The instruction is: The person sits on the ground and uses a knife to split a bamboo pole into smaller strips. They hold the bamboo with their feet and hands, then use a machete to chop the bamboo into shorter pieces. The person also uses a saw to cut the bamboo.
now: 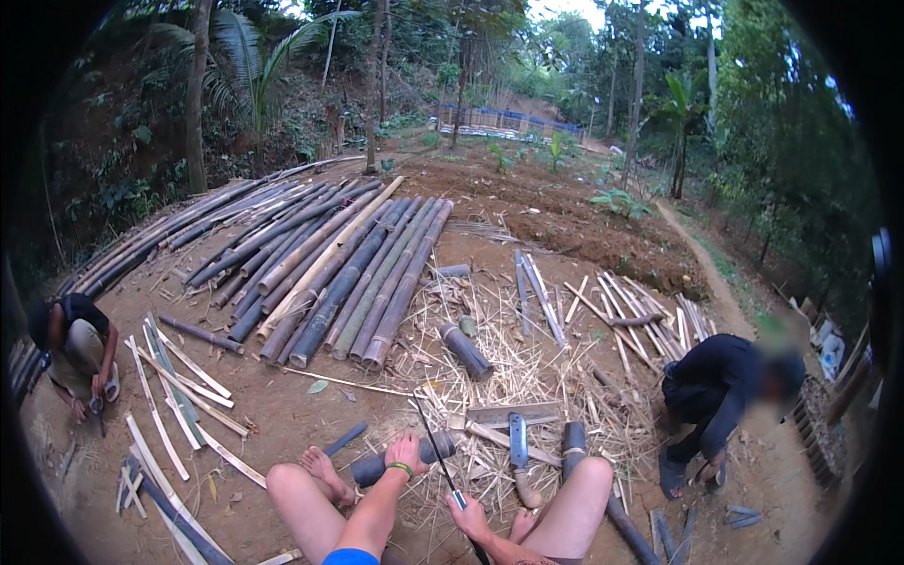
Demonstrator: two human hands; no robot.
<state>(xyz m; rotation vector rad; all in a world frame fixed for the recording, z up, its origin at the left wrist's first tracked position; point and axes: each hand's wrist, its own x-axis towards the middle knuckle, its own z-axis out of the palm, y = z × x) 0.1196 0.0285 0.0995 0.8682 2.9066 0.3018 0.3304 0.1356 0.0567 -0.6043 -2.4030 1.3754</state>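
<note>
I sit with knees apart, and between them a short dark bamboo section (pixel 370 470) lies on the ground. My left hand (pixel 407 456), with a green band at the wrist, is closed over its right part. My right hand (pixel 468 520) grips a long, thin dark blade tool (pixel 434 441). It is tilted up and left, its tip beyond the bamboo; whether it is a knife or a saw I cannot tell. A broad-bladed machete (pixel 519 441) with a wooden handle lies by my right knee. Beyond it rests what looks like a flat hand saw (pixel 513 411).
Long bamboo poles (pixel 358 264) lie stacked ahead. Shavings (pixel 527 377) cover the ground around a cut bamboo piece (pixel 464 350). Split strips (pixel 188 386) lie left. A person (pixel 75 348) crouches at far left, another (pixel 730 395) bends over at right, near more strips (pixel 626 315).
</note>
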